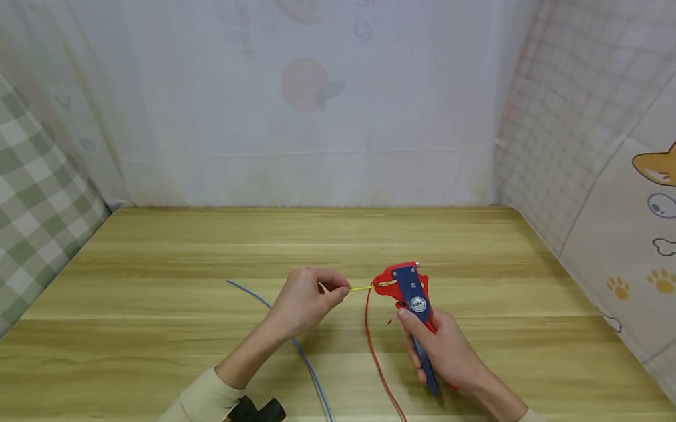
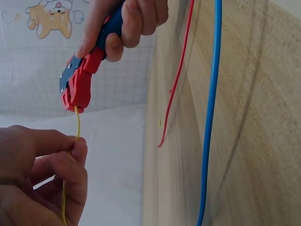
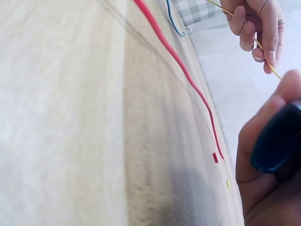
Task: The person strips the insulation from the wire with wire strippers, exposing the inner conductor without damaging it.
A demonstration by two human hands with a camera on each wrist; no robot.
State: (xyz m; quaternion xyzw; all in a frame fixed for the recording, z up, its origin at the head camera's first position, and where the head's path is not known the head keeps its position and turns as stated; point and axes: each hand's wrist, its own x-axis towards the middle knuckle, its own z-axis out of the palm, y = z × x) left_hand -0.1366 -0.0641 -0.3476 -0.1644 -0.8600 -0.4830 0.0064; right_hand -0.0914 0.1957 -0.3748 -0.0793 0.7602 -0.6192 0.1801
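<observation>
From the head view I log the left hand (image 1: 309, 299) with thumb and fingertips pinched together on the yellow wire (image 1: 359, 288). The wire's end meets the mouth of the wire stripper (image 1: 412, 288); I cannot tell how deep it sits. The right hand (image 1: 449, 348) has its fingers wrapped around the stripper's handles, above the table (image 1: 151, 342). I note the blue wire (image 1: 313, 373) passing under the left forearm, and the red wire (image 1: 382, 376) lying between the hands.
</observation>
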